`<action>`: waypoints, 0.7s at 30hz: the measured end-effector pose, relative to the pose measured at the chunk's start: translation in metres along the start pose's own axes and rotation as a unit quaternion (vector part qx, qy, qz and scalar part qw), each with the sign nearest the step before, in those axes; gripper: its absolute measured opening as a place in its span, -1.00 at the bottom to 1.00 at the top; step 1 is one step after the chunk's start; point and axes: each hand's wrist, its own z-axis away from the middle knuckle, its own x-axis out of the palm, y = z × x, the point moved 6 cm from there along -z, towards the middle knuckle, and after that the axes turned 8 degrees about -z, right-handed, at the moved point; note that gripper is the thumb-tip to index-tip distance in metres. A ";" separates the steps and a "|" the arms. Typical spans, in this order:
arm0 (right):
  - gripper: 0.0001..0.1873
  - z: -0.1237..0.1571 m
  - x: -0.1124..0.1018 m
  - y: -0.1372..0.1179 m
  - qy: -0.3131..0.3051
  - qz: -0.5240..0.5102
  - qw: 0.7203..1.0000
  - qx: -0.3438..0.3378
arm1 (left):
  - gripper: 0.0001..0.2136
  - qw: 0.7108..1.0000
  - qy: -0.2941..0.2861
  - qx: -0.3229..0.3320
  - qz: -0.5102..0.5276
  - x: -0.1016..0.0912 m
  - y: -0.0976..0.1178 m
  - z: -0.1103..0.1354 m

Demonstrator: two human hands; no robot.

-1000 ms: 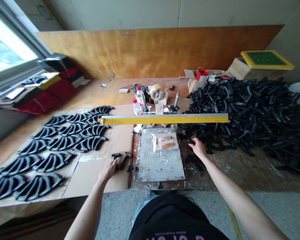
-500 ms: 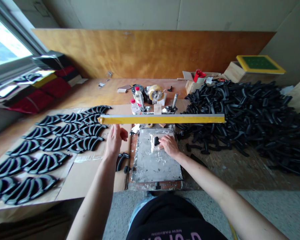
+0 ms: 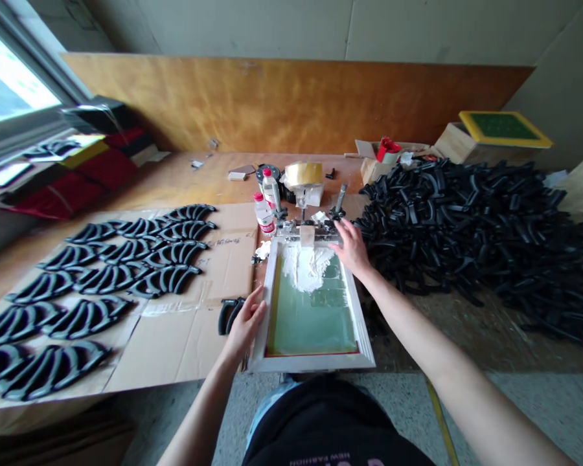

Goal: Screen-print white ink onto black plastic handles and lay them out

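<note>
A screen-printing frame [image 3: 315, 362] lies flat in front of me, its green mesh [image 3: 311, 330] smeared with white ink [image 3: 304, 275] toward the far end. Beside the frame's left bar is my left hand [image 3: 247, 317], fingers extended and apart; whether it touches the bar I cannot tell. My right hand [image 3: 354, 249] is over the far right corner, fingers spread, thumb pointing inward above the mesh. Near the ink stands a pale block [image 3: 308, 237] at the metal hinge clamp. Curved black handles [image 3: 227, 317] rest left of my left hand. The plate beneath the frame is hidden.
Rows of black handles [image 3: 97, 317] lie on cardboard [image 3: 175, 349] at left. A big heap of black handles [image 3: 466, 220] covers the right side. Behind the frame stand red-capped bottles [image 3: 265, 213] and a tape roll [image 3: 304, 173]. Boxes [image 3: 78, 175] sit by the window.
The raised frame has come down flat, covering the plate and the black piece on it. My left hand moved down and nearer me; my right hand left the piece and moved to the far right corner.
</note>
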 end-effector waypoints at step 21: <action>-0.83 0.049 0.047 -0.077 -0.246 -0.010 0.938 -0.243 | -0.31 1.000 -0.001 -0.015 -0.017 0.013 -0.044 -0.017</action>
